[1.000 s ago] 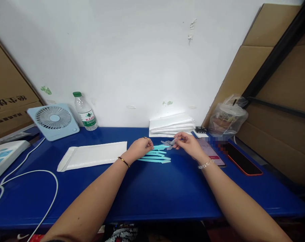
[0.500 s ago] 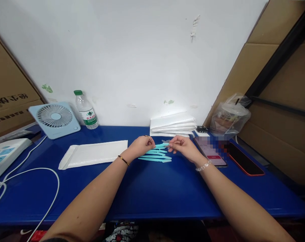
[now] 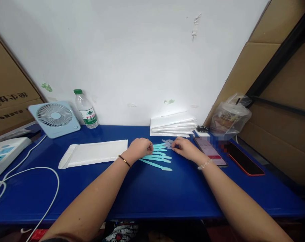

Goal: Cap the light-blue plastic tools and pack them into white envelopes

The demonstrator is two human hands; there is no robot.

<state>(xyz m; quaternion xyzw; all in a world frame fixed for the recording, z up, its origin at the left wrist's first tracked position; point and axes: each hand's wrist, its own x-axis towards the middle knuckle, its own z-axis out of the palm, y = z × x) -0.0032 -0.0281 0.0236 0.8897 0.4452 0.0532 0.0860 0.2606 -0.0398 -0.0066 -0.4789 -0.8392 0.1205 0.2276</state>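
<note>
Blue tbl (image 3: 152, 196) w/ teal strips (image 3: 154, 164); wht wall (image 3: 122, 60) behind.

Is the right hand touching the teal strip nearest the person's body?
Apart. The head view shows blue tabletop and other teal strips between the right hand and that nearest strip.

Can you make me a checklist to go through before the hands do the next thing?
1. Left hand at the slim turquoise plastic sticks: ok, over their left ends.
2. Right hand near the small translucent grey plastic pieces: ok, right by them.
3. Right hand gripping a grey piece: cannot tell.
4. Sticks lined up straight: not ok, they fan out.
5. Green cap on the clear plastic bottle: ok.
</note>
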